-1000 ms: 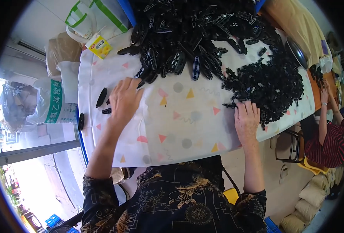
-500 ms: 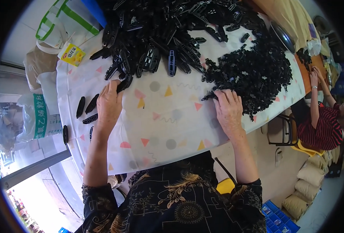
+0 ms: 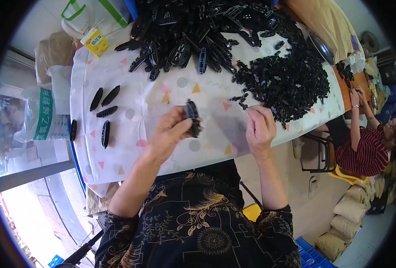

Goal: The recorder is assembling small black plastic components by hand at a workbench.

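My left hand (image 3: pixel 169 133) is closed around a long oval black plastic part (image 3: pixel 191 117), held upright above the middle of the table. With fingers pinched together, my right hand (image 3: pixel 260 129) holds a small black plastic piece (image 3: pixel 243 106), which sticks out past the fingertips. Just beyond that hand spreads a heap of such small black pieces (image 3: pixel 287 85). A big pile of oval black parts (image 3: pixel 180 27) covers the far side of the table. Several similar oval parts (image 3: pixel 105 134) lie apart on the cloth at the left.
A patterned white cloth (image 3: pixel 131 152) covers the table. A yellow drink carton (image 3: pixel 95 43) stands at the far left, near a green-edged bag (image 3: pixel 113 11). A round metal lid (image 3: pixel 320 48) lies at the far right. Another person in a striped shirt (image 3: pixel 361 152) sits at the right.
My left hand has taken an oval part from the pile's near edge and brought it toward me and right. My right hand has drawn back slightly from the heap with a small piece.
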Tool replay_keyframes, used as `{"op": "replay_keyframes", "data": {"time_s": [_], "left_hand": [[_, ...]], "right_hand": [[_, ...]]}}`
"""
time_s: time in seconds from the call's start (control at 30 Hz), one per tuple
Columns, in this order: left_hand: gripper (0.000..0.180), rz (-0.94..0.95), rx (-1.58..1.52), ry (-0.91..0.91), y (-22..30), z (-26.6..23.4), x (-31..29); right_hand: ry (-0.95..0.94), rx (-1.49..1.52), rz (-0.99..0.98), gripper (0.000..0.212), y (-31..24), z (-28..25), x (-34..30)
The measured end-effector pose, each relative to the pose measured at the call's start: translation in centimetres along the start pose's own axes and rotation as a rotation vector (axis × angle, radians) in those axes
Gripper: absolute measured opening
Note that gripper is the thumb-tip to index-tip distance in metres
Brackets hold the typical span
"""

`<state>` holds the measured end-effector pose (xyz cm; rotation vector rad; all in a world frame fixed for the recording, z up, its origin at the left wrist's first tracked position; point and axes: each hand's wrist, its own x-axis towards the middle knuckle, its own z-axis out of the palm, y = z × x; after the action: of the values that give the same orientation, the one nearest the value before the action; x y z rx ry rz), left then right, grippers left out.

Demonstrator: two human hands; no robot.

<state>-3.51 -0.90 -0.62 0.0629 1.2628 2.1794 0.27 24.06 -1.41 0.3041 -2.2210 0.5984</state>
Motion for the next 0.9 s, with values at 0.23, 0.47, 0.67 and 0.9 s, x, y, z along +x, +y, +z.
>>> {"op": "replay_keyframes", "data": {"time_s": [0.23,0.47,0.67,0.9], "left_hand": [[0.026,-0.104,-0.117,-0.136,-1.2,4.3,-0.8],[0.024,-0.138,-0.121,-0.226,-2.3,5.9,-1.2],[0.026,-0.175,-0.145,-0.208,-2.9,6.5,-1.5],[0.031,-0.137,-0.190,-0.208,-3.5,6.7,-1.8]], "right_hand": [[0.109,0.075,-0.027,0.028,-4.2,-2.0,-1.8],[0.145,0.125,-0.005,0.032,-5.7,-3.4,-2.9],[0.127,0.209,0.065,0.030,-7.1,-3.6,-3.0],[0.114,0.210,0.155,0.030,-8.2,-3.3,-3.5]]}}
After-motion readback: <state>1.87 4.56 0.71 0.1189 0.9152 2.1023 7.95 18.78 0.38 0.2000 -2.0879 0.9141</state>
